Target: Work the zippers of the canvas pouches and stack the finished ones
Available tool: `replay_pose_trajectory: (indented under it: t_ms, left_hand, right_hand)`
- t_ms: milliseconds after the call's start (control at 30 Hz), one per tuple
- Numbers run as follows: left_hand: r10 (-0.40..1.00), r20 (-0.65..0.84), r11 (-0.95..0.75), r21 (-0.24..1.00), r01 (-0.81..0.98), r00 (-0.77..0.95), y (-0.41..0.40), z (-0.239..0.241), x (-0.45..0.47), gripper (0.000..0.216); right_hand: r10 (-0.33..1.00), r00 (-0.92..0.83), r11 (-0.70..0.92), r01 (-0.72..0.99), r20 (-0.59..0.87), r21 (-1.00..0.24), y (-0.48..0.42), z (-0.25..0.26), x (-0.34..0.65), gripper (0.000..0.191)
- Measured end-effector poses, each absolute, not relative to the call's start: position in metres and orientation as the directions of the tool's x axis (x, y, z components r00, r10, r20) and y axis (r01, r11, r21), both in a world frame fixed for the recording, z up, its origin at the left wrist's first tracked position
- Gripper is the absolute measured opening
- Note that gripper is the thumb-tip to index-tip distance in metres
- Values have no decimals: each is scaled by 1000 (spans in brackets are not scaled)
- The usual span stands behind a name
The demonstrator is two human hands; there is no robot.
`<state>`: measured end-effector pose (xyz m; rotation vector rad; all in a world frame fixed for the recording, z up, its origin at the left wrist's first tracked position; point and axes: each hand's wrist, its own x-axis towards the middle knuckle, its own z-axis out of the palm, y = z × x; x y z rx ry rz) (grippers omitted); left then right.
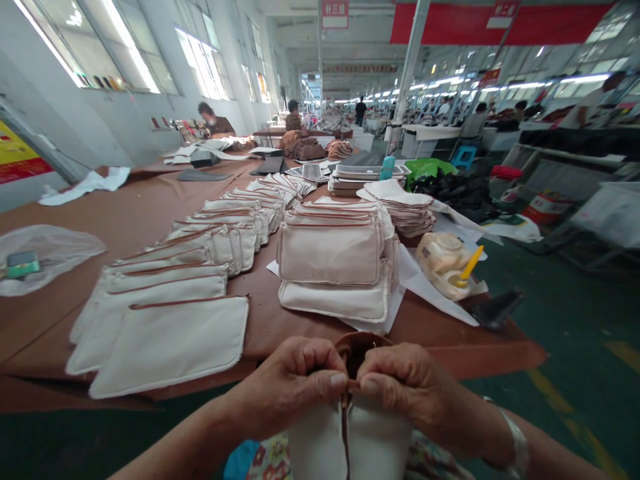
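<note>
My left hand [290,387] and my right hand [405,387] meet at the bottom centre, both pinched on the brown-trimmed top edge of a cream canvas pouch [370,443] held over my lap. The thumbs press together at the brown zipper band. Just beyond my hands, on the brown table [140,213], lies a long overlapping row of finished cream pouches [170,340]. A second stack of pouches [333,257] stands to the right of that row.
A plastic bag with a yellow-handled tool [450,263] and a dark object [495,310] lie near the table's right edge. A clear bag [45,257] lies at left. Other people sit at the far end of the table. The green floor runs along the right.
</note>
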<state>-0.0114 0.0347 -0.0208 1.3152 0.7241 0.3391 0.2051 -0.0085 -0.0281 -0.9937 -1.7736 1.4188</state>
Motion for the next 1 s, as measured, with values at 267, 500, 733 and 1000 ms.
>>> replay_pose_trajectory:
  t_ms: [267,500,733,1000]
  left_hand:
    - [681,-97,39,995,97,726,27,-22,-9,33]
    - [700,-29,-319,881,349,714,31,-9,-8,18]
    - [732,-20,-284,900,332,681,36,-3,-21,32]
    - [623,232,-625,722,296,747,35,-10,-20,16]
  right_hand:
    - [842,-510,276,125,177,-953,-7,-41,203,28]
    - [825,-566,152,221,1,-963,4,-31,205,40]
    - [867,-498,58,123,-11,-991,3,-47,207,40]
    - [882,-468,2,99,-45,-995,2,-51,206,40]
